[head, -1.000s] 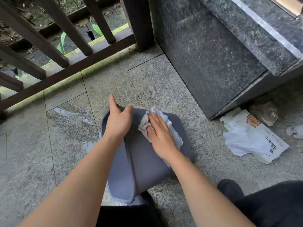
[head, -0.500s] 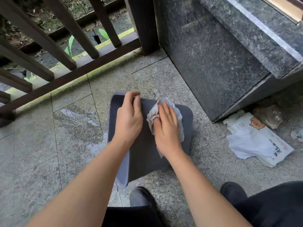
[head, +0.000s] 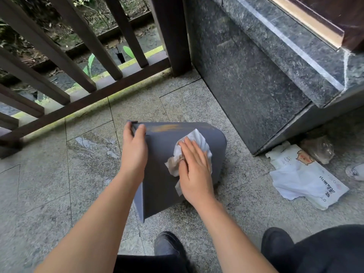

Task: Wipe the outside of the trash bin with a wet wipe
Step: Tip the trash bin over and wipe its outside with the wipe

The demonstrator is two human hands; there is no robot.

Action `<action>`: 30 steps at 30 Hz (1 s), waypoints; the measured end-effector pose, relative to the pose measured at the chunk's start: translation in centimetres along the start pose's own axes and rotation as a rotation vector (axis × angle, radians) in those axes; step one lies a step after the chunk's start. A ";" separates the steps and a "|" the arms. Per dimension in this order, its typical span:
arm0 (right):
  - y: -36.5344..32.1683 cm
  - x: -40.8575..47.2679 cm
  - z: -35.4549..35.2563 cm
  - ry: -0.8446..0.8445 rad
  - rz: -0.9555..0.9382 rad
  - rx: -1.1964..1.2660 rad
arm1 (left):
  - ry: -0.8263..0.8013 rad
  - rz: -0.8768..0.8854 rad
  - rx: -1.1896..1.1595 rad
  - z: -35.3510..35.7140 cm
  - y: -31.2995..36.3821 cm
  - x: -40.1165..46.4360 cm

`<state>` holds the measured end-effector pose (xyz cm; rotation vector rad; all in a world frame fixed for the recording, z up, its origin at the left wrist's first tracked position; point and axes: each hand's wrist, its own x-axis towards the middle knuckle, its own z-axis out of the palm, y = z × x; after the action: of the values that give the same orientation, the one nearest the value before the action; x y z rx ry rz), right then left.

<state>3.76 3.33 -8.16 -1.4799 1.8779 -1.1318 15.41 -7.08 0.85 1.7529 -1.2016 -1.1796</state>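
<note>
The grey trash bin [head: 161,174] lies tipped on the floor tiles. Left hand [head: 134,152] grips its rim; right hand [head: 195,174], fingers flat, presses the wet wipe [head: 197,140]. Sweep toward the orange smear [head: 165,128] at 11 o'clock.

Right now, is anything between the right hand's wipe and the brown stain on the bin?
Nothing visible. The right hand presses the wet wipe on the trash bin; bare grey surface separates it from the brown stain. The left hand grips the far-left edge.
</note>
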 end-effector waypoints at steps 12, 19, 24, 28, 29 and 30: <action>-1.6 0.9 -1.5 0.323 0.301 0.133 | -0.092 -0.095 0.040 -2.1 -1.3 -4.4; -6.2 2.1 -4.1 0.569 0.501 0.675 | -0.098 -0.153 -0.003 -1.5 -0.5 -6.5; -5.7 -1.8 -2.1 0.425 0.286 0.418 | -0.095 -0.133 0.104 -0.6 -0.1 -7.1; -3.1 -4.5 -0.4 0.171 0.016 -0.089 | -0.084 -0.146 0.088 -0.7 -0.2 -6.2; -2.7 -4.6 -0.2 0.137 0.003 -0.114 | -0.094 -0.142 0.076 -0.7 -0.3 -6.1; -2.3 -4.5 0.0 0.116 -0.003 -0.123 | -0.101 -0.133 0.064 -0.8 -0.2 -6.0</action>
<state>6.35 7.49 -6.72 -1.5117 2.0577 -1.1439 15.28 -1.31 2.69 1.8644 -1.2089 -1.3346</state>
